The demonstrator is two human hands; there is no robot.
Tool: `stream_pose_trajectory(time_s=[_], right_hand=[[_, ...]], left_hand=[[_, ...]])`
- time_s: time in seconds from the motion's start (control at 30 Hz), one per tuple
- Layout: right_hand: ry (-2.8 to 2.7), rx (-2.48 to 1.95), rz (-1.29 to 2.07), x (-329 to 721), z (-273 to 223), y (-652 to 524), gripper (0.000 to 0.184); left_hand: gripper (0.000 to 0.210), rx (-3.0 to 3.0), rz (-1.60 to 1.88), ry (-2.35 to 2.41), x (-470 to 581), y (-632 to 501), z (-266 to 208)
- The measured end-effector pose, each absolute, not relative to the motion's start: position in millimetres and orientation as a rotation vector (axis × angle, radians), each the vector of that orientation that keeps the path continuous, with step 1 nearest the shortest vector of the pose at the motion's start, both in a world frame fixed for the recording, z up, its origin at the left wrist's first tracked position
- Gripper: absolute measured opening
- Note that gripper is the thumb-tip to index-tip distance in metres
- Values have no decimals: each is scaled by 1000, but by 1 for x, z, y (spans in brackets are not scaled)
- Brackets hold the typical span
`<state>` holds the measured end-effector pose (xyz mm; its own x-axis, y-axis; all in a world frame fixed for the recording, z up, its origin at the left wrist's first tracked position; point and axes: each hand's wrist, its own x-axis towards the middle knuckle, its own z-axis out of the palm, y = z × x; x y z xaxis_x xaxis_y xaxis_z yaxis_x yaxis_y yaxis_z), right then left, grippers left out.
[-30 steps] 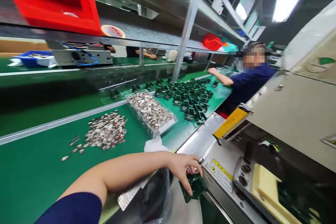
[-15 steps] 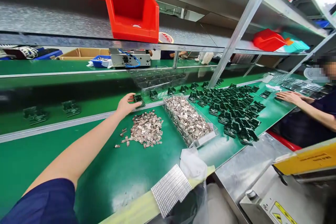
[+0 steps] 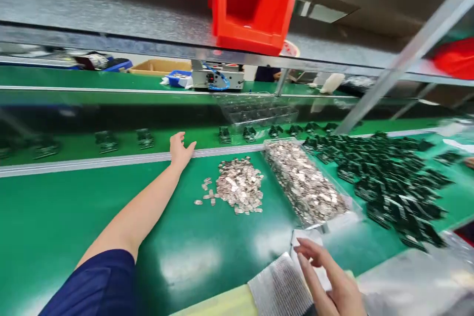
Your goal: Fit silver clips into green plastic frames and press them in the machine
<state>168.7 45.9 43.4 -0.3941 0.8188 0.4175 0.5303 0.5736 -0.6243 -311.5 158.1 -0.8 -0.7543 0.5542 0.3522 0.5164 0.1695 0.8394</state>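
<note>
My left hand (image 3: 181,152) reaches over the metal edge strip of the far green strip, thumb and fingers apart, with nothing in it. Beside it on that strip are a dark green circuit board (image 3: 144,138) to the left and another circuit board (image 3: 224,135) to the right. My right hand (image 3: 331,276) is low in the foreground with thumb and forefinger tips pinched together; anything between them is too small to make out. Behind the fingers is a white cloth (image 3: 309,237). Just left lies a sheet of small silvery bars (image 3: 279,286).
A loose pile of small metal pieces (image 3: 240,185) lies on the green table beside a clear tray (image 3: 272,168) full of similar pieces. Many dark circuit boards (image 3: 388,173) are heaped at right. A red bin (image 3: 252,34) sits on the overhead shelf, near a slanted metal post (image 3: 403,61).
My left hand has let go of a circuit board, which stays on the far strip, and has moved left. My right hand has come into view. The view has swung left.
</note>
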Motion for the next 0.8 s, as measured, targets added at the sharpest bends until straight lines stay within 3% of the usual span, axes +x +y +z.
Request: stream_pose_trajectory(time_s=[0.2, 0.5, 0.57, 0.7, 0.8], right_hand=[[-2394, -1055, 443, 90, 24, 118, 39], [-2543, -1146, 381, 89, 10, 129, 37], [-2556, -1123, 406, 92, 6, 133, 39], [-2514, -1032, 375, 96, -6, 145, 42], [-2460, -958, 318, 97, -14, 155, 45]], left_hand=[[70, 849, 1637, 2736, -398, 75, 8], [81, 746, 1537, 2918, -432, 80, 8], [76, 824, 1463, 2935, -435, 80, 12], [49, 888, 1334, 2932, -432, 87, 17], [59, 946, 1299, 2918, -420, 94, 14]])
